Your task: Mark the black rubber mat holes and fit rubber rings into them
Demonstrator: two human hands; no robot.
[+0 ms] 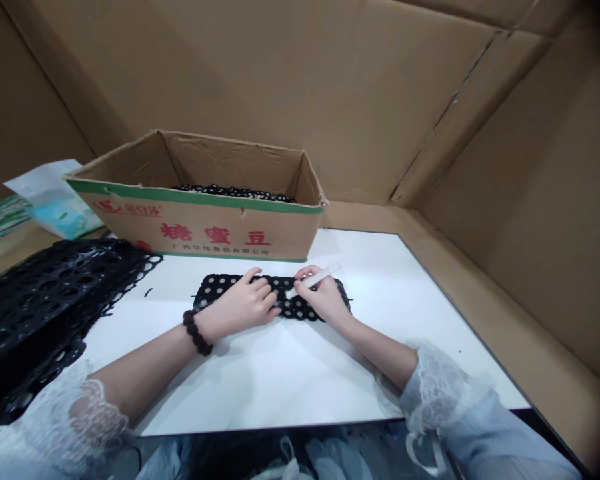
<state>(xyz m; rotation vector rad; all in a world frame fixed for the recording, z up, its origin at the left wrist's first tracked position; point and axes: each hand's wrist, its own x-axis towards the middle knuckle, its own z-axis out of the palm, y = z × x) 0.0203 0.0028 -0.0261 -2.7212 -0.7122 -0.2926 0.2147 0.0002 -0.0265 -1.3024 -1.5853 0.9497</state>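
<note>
A black strip dotted with pale round spots (291, 308) lies flat across the white board (280, 373). My left hand (245, 301) rests on the strip's left and middle part, its index finger stretched out and the other fingers bent. A dark beaded band circles that wrist. On the right part of the strip, my right hand (325, 297) is closed around a white pen-like stick (320, 275). The stick slants down to the left, its lower tip at the strip near its middle. Whether the tip touches the strip cannot be made out.
Behind the strip stands an open cardboard box (195, 230) with black dotted pieces inside. Black sheets with round holes (45, 300) are piled at the left. A white and turquoise packet (60, 200) lies behind them. Cardboard walls (360, 100) enclose the back and right.
</note>
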